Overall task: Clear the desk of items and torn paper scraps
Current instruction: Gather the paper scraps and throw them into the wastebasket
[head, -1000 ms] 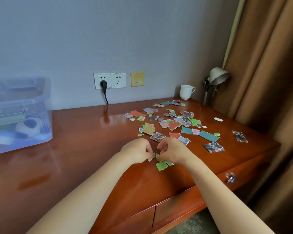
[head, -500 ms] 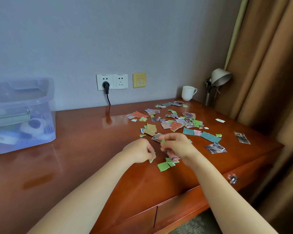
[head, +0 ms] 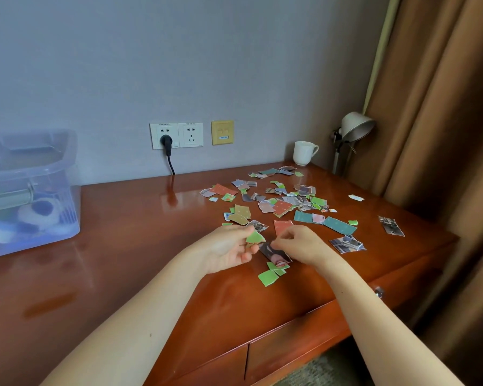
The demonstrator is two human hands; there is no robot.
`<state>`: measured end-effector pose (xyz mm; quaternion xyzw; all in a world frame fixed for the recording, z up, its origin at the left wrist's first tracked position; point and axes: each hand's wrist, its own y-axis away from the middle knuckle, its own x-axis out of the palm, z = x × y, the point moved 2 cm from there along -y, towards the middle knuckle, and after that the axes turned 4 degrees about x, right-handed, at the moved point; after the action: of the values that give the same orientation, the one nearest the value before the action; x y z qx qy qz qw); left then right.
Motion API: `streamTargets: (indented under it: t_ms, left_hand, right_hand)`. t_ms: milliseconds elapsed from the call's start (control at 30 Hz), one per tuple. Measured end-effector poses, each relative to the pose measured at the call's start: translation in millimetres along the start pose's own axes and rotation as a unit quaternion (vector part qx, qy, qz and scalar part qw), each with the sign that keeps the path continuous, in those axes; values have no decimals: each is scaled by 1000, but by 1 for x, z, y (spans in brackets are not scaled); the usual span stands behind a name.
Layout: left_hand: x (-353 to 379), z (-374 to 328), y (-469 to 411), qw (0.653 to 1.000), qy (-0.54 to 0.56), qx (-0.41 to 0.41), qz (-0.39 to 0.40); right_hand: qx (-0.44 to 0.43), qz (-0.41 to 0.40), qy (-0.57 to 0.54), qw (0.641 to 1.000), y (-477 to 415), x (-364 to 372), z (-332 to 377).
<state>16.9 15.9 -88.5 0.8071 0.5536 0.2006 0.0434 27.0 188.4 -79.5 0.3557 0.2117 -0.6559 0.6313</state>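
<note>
Green scrap [head: 255, 237] pinched by left hand [head: 229, 249] fingers; right hand [head: 301, 245] fingers curled (hold unclear) over desk [head: 123, 246].

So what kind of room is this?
Likely a hotel room, though a bedroom is possible: glossy red-brown wooden desk with drawers against the wall, white ceramic mug near a silver metal desk lamp, heavy brown curtains at the side.

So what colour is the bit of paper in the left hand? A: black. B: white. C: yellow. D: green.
D: the left hand holds a green scrap between its thumb and fingers, just above the desk.
</note>
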Motion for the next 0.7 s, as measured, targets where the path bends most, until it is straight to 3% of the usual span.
streamTargets:
  t_ms: [200,333,533,700]
  left_hand:
    - [3,4,-4,989,147,-16,-16]
    - [5,4,-2,988,147,-53,-11]
    - [7,4,-2,995,74,-40,-47]
    - [9,0,3,979,-168,35,-112]
  right_hand:
    - [27,26,152,988,1,2,-5]
    - [30,31,145,989,-2,6,-1]
    - [17,53,130,990,-4,8,7]
    - [4,47,166,985,-6,6,14]
